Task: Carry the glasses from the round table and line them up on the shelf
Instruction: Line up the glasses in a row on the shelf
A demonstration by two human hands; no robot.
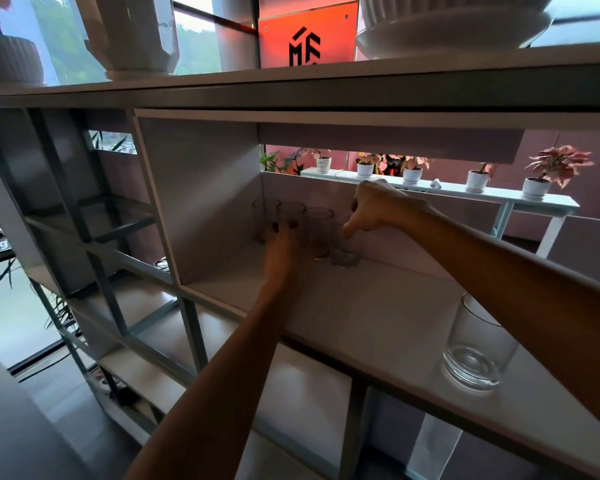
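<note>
Several clear glasses stand in a row at the back of the white shelf (378,313). The leftmost glass (261,216) is against the shelf's side wall. My left hand (284,247) reaches in and holds the second glass (291,211), with its fingertips on the glass's wall. A third glass (318,233) stands just to the right. My right hand (378,209) pinches the rim of the fourth, short glass (343,252) from above. One more wide glass (475,344) stands alone near the shelf's front edge at the right, under my right forearm.
White ribbed pots (11,60) and a white vase (136,32) sit on the top board above. An orange sign (307,34) stands behind them. Small potted plants (537,181) line a white ledge beyond the shelf. Open grey compartments lie to the left and below.
</note>
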